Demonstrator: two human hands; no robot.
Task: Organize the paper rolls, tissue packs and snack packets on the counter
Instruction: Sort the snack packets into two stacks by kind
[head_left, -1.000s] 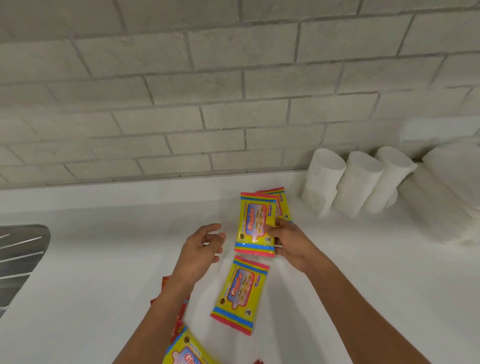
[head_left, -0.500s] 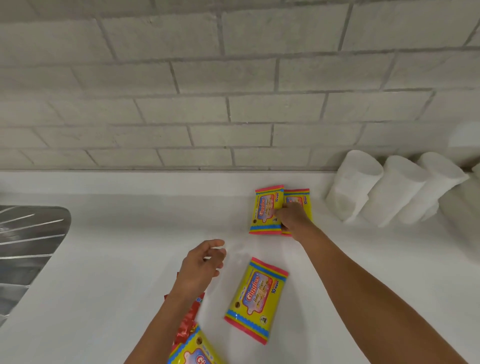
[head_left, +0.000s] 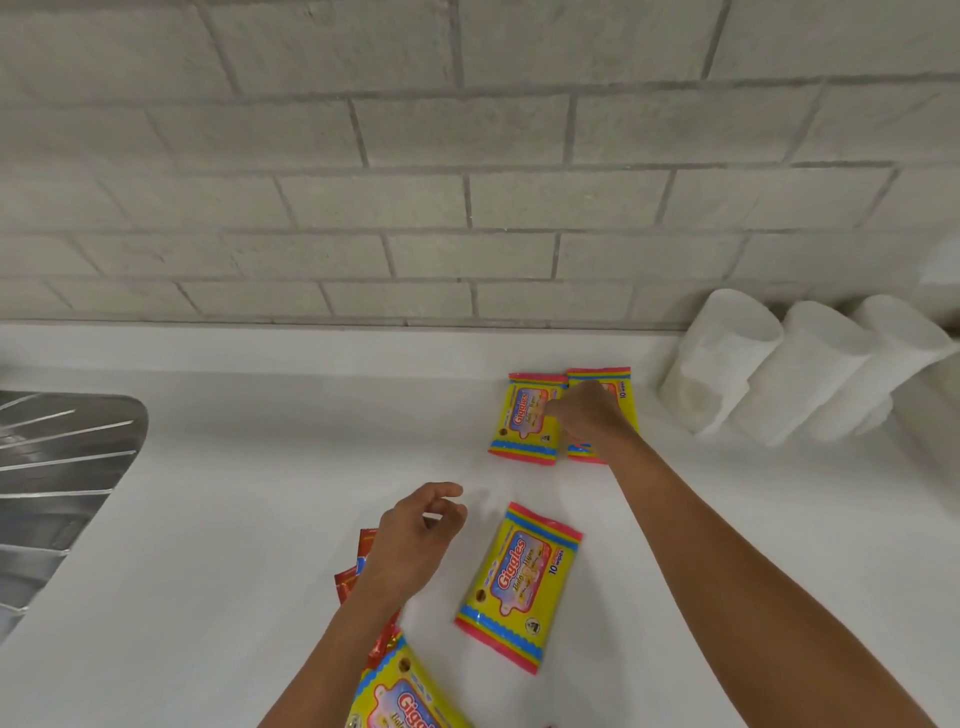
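Two tissue packs (head_left: 524, 418) lie side by side under the right hand (head_left: 589, 410), its fingers curled, grip unclear; left hand (head_left: 415, 535) hovers loosely open.

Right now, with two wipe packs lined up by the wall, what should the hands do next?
Probably lift the right hand off the two wipe packs by the wall and take the loose pack lying askew mid-counter, setting it beside them. The left hand hovers empty near it.
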